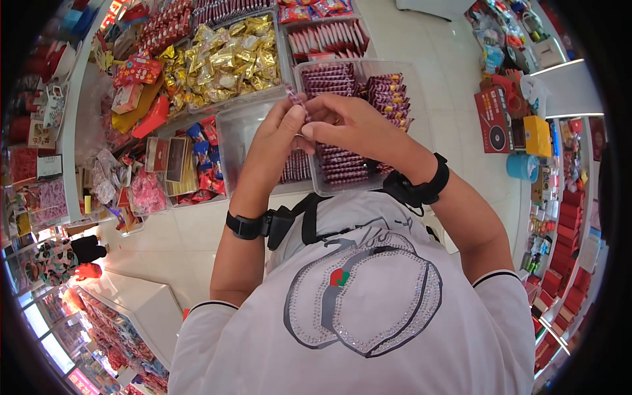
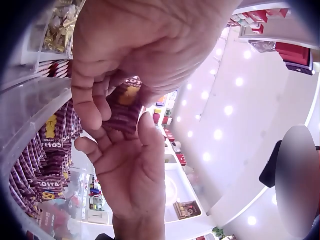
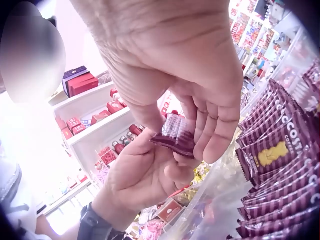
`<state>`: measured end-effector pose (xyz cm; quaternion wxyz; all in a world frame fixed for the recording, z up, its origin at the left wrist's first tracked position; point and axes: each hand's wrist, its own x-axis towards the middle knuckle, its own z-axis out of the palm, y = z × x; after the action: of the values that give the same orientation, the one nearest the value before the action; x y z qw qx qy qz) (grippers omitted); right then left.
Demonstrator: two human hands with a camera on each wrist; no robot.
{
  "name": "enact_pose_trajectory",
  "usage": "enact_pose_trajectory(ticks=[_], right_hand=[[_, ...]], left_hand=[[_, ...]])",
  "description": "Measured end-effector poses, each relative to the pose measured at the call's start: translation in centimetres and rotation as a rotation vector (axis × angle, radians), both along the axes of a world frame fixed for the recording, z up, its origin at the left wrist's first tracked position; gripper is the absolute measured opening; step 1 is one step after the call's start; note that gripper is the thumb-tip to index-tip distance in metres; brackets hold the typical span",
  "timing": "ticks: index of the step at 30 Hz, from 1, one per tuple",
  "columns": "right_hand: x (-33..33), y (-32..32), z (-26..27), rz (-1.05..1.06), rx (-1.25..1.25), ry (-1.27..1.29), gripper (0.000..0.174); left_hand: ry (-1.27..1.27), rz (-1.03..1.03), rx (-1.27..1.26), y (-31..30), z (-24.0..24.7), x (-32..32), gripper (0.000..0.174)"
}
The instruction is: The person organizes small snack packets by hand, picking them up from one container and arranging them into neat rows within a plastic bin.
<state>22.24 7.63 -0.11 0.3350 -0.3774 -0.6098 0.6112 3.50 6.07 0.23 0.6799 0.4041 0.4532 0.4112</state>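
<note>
Left-hand grip [image 1: 280,131] pinching a small purple striped packet [image 2: 125,102], thumb and fingers curled in on it. Right-hand grip [image 1: 345,118] pinching the same packet too, thumb one side, fingers the other. Packet is up between the two sets of fingertips, raised over the clear bins; its front carries a yellow figure and white lettering, partly covered by fingers. From the right wrist its other face shows, a pale printed patch on it.

Under the right-hand grip: clear bin [image 1: 395,65] packed with rows of matching packets [image 3: 272,155], standing on edge, close together. Left of it, second clear bin [image 1: 234,135], a short row of purple packets at its near end, rest partly behind the left arm.

Further out: gold-wrapped sweets [image 1: 230,62] heaped in a bin beyond the left hand, white-and-red packets [image 1: 327,39] lined up beside them. Red and blue packets [image 1: 207,155] left of the second bin, touching or not, can't tell.

Black wristband [image 1: 247,227] on the left wrist, another black band [image 1: 436,181] on the right. White shirt [image 1: 362,309], studded outline design, small red-green patch. Pale tiled floor [image 1: 161,243] around. Off to the right, red box [image 1: 489,118], yellow box [image 1: 537,136], blue bucket [image 1: 522,168], then shelving with red goods [image 1: 569,237]
</note>
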Motion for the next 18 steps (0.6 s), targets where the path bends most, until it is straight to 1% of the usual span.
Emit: enact_pose_trajectory(ticks=[2,5,8,11,15,17,18], right_hand=[[0.2,0.1,0.6,0.066,-0.017,-0.015,0.034],[0.3,0.2,0.2,0.022,-0.200,0.052,0.033],[0.9,0.3,0.8,-0.016,-0.314,0.130,0.034],[1.2,0.4,0.8,-0.027,-0.348,0.168,0.036],[1.2,0.3,1.2,-0.002,-0.301,0.093,0.037],[1.1,0.2,1.0,-0.019,-0.294,0.040,0.036],[1.5,0.4,0.7,-0.036,-0.188,-0.026,0.036]], left_hand=[[0.046,-0.044,0.034,0.3,-0.9,-0.4,0.038],[0.064,-0.068,0.051,0.5,-0.9,-0.5,0.032],[0.119,-0.050,0.060,0.5,-0.5,-0.5,0.028],[0.155,-0.022,0.079,0.2,-0.5,-0.4,0.028],[0.138,0.019,0.109,0.1,-1.3,-0.6,0.026],[0.179,0.042,0.193,0.4,-1.8,-0.6,0.022],[0.200,0.055,0.235,0.7,-1.9,-0.5,0.020]])
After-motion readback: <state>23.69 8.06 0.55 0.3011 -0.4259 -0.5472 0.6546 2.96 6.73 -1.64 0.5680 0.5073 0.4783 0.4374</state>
